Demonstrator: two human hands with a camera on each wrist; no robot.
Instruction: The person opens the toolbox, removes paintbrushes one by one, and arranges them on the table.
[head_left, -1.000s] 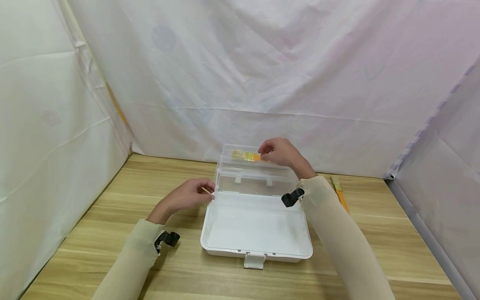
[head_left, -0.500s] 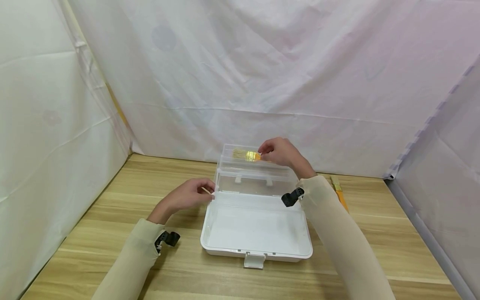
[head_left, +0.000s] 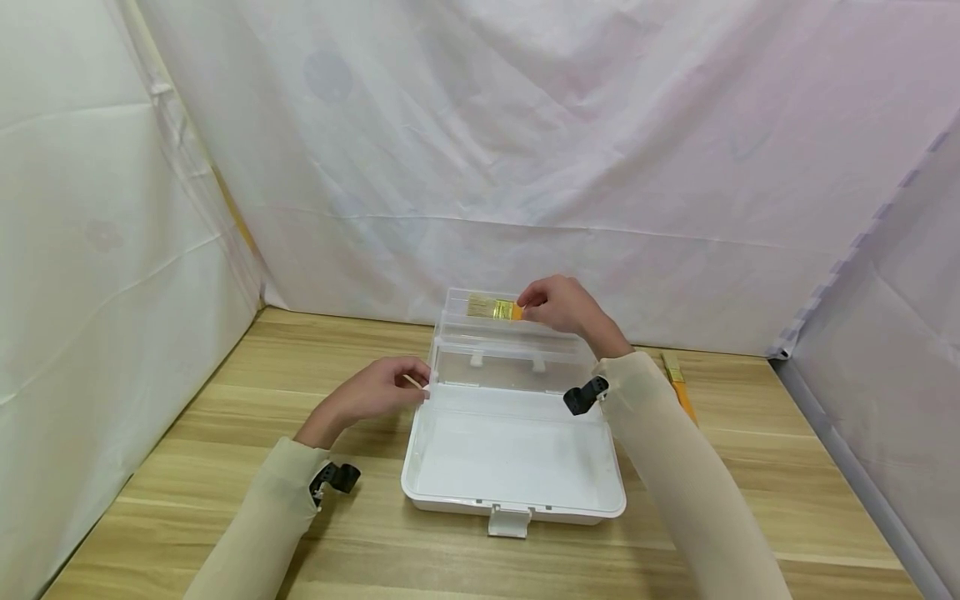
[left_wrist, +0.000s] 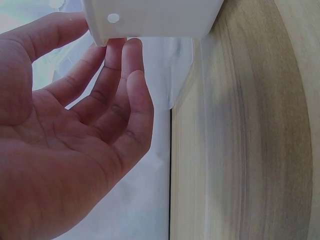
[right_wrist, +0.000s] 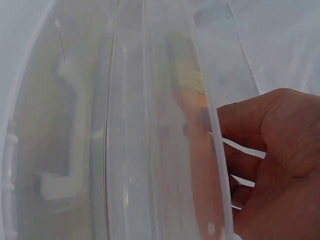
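Note:
A white plastic storage box (head_left: 510, 467) sits on the table with its clear lid (head_left: 495, 367) tipped back. My left hand (head_left: 378, 387) holds the box's rear left corner; in the left wrist view, the thumb and fingertips of that hand (left_wrist: 85, 115) meet its white wall. My right hand (head_left: 562, 302) pinches a flat paintbrush (head_left: 495, 308) by its orange handle, at the far, upper part of the lid. Its bristles point left. Through the cloudy lid (right_wrist: 130, 150) in the right wrist view, the brush and the right fingers show blurred. Most of the handle is hidden.
A second paintbrush (head_left: 677, 383) lies on the wooden table (head_left: 787, 467) right of the box, partly behind the right sleeve. An unfastened latch (head_left: 508, 522) hangs at the box's front. White cloth (head_left: 480, 133) hangs behind and on both sides.
In my right hand the paintbrush has turned a little and shifted slightly right, its bristles now showing broader and flatter. My left hand and the box stay where they were.

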